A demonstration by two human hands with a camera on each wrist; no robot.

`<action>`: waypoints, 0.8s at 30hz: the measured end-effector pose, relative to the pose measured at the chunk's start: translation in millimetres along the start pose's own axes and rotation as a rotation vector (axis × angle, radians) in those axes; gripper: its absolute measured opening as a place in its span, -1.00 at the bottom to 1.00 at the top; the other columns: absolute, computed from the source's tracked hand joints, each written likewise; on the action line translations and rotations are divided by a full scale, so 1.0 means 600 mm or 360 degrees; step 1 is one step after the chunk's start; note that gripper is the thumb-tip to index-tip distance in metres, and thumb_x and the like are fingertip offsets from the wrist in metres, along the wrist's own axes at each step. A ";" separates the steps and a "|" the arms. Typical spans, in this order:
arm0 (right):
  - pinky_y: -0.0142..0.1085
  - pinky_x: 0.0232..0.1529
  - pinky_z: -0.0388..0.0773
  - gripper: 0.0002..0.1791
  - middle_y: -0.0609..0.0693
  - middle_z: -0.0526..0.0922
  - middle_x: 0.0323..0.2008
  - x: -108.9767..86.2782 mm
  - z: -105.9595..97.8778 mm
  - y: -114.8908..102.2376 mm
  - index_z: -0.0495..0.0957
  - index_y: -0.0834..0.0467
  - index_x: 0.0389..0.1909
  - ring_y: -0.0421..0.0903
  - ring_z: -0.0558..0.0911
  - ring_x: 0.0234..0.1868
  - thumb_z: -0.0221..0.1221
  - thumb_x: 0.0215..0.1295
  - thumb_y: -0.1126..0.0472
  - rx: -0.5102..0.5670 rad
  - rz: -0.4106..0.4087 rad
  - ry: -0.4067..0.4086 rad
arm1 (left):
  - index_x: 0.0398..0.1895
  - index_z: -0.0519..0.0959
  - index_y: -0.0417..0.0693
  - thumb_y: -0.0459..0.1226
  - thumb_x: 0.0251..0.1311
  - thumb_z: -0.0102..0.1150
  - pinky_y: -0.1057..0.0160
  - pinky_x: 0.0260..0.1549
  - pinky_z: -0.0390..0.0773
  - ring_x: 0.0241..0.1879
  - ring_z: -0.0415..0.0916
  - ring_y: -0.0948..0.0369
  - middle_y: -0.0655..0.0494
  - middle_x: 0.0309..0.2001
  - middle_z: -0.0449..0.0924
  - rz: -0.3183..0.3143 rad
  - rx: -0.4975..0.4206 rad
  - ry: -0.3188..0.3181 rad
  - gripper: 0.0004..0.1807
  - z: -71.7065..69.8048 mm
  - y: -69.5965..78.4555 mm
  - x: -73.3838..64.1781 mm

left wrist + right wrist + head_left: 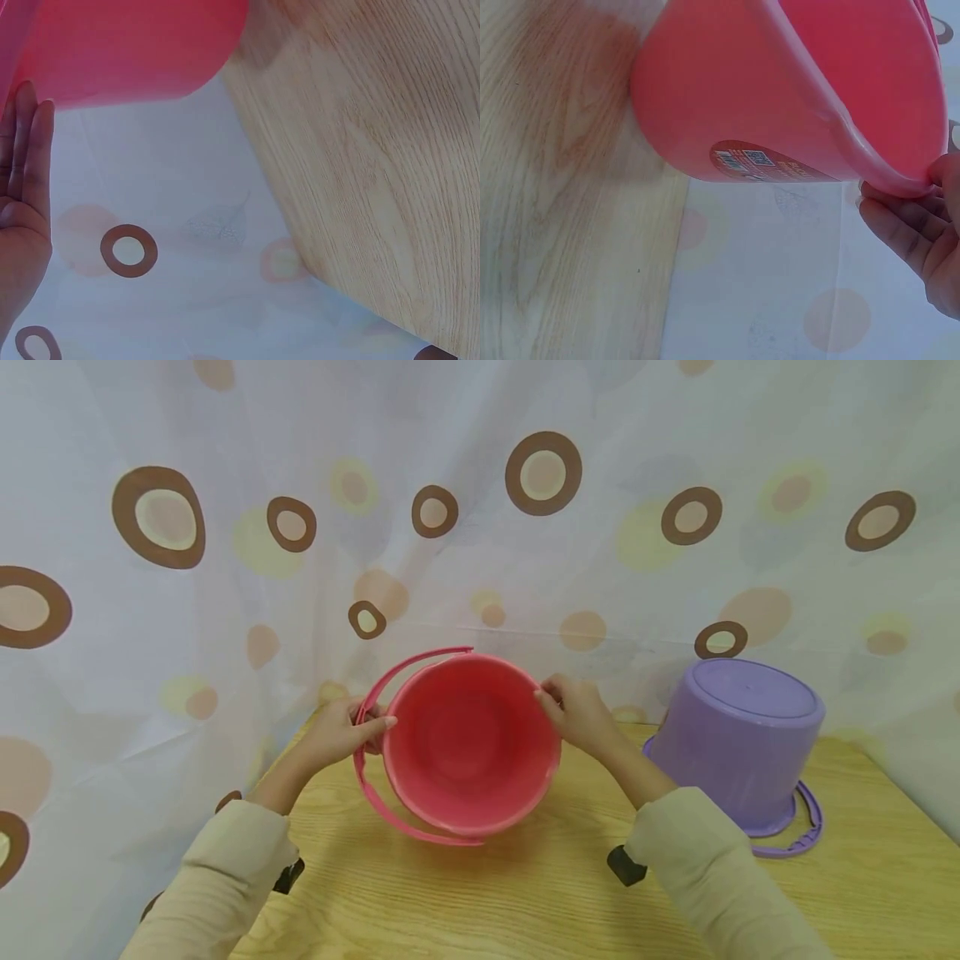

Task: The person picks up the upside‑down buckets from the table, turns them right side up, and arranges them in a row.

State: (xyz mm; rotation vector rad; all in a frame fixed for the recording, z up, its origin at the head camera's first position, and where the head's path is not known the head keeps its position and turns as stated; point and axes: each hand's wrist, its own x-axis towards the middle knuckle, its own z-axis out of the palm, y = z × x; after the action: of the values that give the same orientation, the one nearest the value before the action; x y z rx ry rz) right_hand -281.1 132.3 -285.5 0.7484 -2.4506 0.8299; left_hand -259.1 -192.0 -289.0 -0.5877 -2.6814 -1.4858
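Two hands hold a pink bucket (420, 718) tilted so that its mouth faces the head camera. At its left side my left hand (337, 731) has the thumb over the rim and the fingers behind. The pink handle (390, 814) swings out to the left, around that hand. In the left wrist view, the fingers (34, 161) lie straight along the bucket's outer wall. My right hand (577, 710) pinches the rim at the upper right, with the thumb on the inside and the fingers beneath. A printed label (757, 161) shows on the outer wall in the right wrist view.
A purple bucket (738, 752) stands upside down on the wooden table (450, 902) at the right, beside the right forearm, its purple handle (810, 827) lying on the tabletop. Behind the table hangs a white sheet (480, 552) with brown rings.
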 end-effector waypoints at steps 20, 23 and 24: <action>-0.37 -0.77 0.44 -0.75 0.20 0.61 -0.60 0.010 -0.012 -0.010 0.56 0.42 -0.32 -0.24 0.40 -0.86 -0.01 0.33 0.30 0.0106 0.0314 -0.0202 | -0.36 0.48 -0.31 -0.25 0.26 0.04 0.32 -0.38 0.64 -0.60 0.53 0.39 0.27 -0.68 0.54 -0.0336 -0.0313 0.0018 -0.77 -0.004 0.016 0.021; -0.38 -0.76 0.43 -0.74 0.18 0.60 -0.60 0.011 -0.012 -0.012 0.56 0.42 -0.31 -0.26 0.38 -0.86 -0.01 0.34 0.30 0.0094 0.0366 -0.0225 | -0.34 0.47 -0.30 -0.25 0.26 0.02 0.31 -0.35 0.65 -0.60 0.54 0.40 0.28 -0.68 0.55 -0.0373 -0.0354 0.0042 -0.77 -0.002 0.016 0.023; -0.38 -0.76 0.43 -0.74 0.18 0.60 -0.61 0.012 -0.012 -0.012 0.56 0.42 -0.31 -0.26 0.38 -0.86 -0.02 0.34 0.30 0.0095 0.0379 -0.0236 | -0.33 0.46 -0.31 -0.24 0.26 0.02 0.32 -0.35 0.64 -0.60 0.54 0.40 0.28 -0.68 0.55 -0.0381 -0.0367 0.0049 -0.77 -0.002 0.015 0.024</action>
State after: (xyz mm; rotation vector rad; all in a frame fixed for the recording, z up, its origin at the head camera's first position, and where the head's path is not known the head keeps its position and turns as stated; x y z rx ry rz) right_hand -280.5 129.6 -273.6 0.5626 -2.6957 0.9697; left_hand -269.7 -184.2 -278.4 -0.2516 -2.6534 -1.8629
